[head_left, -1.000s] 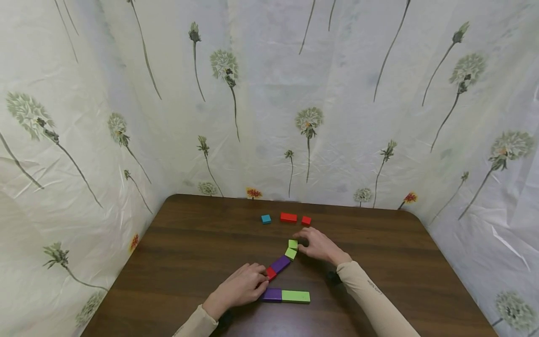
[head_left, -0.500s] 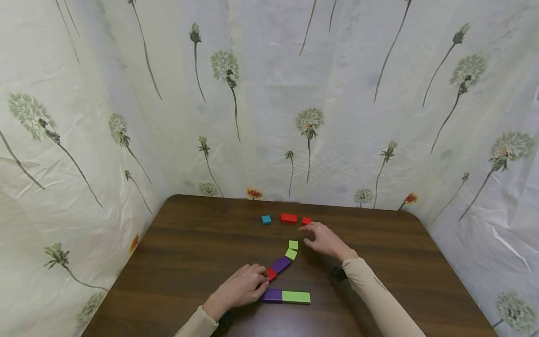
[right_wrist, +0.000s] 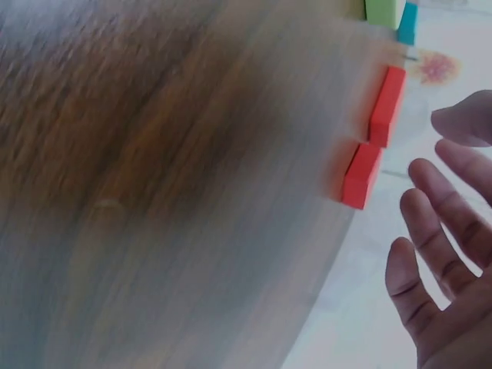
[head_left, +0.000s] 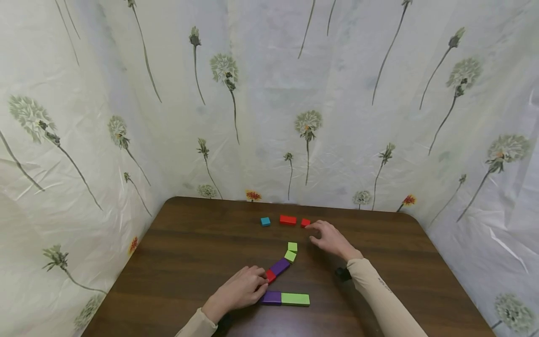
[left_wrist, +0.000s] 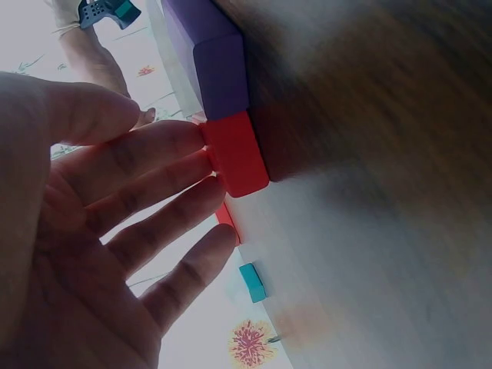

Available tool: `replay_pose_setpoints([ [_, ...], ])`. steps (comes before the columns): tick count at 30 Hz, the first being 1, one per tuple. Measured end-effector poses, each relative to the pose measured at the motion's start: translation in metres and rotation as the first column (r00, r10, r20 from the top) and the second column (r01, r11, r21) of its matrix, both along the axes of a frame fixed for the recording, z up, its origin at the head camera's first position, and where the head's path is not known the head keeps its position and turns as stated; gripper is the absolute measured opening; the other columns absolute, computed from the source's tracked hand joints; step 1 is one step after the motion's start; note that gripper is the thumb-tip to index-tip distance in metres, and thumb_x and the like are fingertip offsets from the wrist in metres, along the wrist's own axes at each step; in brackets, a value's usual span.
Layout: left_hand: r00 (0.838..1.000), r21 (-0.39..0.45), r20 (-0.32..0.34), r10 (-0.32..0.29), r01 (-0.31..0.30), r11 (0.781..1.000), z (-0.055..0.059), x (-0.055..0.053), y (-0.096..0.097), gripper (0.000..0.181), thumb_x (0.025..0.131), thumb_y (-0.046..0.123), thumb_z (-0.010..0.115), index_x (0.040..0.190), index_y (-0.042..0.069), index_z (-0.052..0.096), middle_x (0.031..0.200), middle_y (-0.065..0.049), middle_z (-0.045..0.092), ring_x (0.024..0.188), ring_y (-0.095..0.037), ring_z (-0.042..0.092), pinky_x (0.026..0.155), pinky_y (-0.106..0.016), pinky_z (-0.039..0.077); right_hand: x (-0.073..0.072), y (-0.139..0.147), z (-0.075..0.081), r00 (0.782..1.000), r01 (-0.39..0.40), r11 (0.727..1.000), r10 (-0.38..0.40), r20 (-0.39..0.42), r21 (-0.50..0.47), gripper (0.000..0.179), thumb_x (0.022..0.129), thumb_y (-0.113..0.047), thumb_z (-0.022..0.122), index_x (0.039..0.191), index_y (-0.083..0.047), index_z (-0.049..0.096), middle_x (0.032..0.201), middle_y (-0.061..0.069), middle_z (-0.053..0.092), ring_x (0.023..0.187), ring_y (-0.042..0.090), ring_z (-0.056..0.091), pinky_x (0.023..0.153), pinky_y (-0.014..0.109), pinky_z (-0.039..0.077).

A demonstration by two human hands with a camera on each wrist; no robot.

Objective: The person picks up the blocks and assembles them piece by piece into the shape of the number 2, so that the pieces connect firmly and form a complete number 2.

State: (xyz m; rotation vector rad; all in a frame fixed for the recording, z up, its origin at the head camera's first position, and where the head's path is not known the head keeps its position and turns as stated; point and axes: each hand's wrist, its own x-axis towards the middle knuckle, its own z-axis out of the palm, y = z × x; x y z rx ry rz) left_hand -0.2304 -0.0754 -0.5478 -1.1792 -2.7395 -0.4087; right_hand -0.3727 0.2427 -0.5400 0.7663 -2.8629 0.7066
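My left hand lies low over the table, its extended fingertips touching a small red block. That red block adjoins a purple block in a slanting row, which runs on to two small lime green blocks. In front, a purple block and a long lime green block lie end to end, partly behind my left hand. Far back, my right hand hovers beside another small red block; in the right wrist view its fingers are loosely spread and hold nothing.
A longer red block and a small blue block lie near the far edge of the brown wooden table. Flower-printed sheeting hangs right behind the table and along both sides.
My right hand has left the far lime green block and moved back and right to the small red block. My left hand stays in place at the row.
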Motion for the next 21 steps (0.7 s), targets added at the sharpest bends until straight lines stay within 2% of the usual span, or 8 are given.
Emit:
replay_pose_setpoints([
  [9,1.000,0.003,-0.017,-0.001,0.001,1.000,-0.002,-0.001,0.000,0.023,0.096,0.025,0.056,0.098,0.018,0.077,0.099,0.009,0.064,0.092,-0.007,0.057,0.077,-0.024,0.046,-0.007,0.009,0.000,0.999,0.040,0.999,-0.039,0.014,-0.024,0.032,0.089,-0.017,0.068,0.120,-0.010,0.067,0.113,0.007,0.065,0.101,0.025,0.061,0.087,0.048,0.050],
  [16,1.000,-0.001,0.010,0.009,-0.009,1.000,-0.001,0.000,0.001,0.023,0.097,0.026,0.055,0.099,0.018,0.077,0.099,0.009,0.063,0.092,-0.006,0.056,0.077,-0.024,0.045,-0.009,0.016,-0.001,0.998,0.058,0.998,-0.059,-0.014,-0.037,0.029,0.089,-0.016,0.068,0.117,-0.009,0.067,0.108,0.005,0.063,0.097,0.024,0.062,0.083,0.046,0.051],
  [21,1.000,0.000,0.009,0.009,-0.009,1.000,0.000,0.000,0.001,0.023,0.097,0.026,0.055,0.098,0.018,0.077,0.099,0.010,0.064,0.092,-0.006,0.056,0.077,-0.024,0.045,-0.015,0.019,0.002,0.996,0.080,0.995,-0.082,-0.023,-0.062,0.030,0.089,-0.014,0.068,0.118,-0.011,0.066,0.110,0.005,0.062,0.098,0.024,0.062,0.083,0.045,0.051],
])
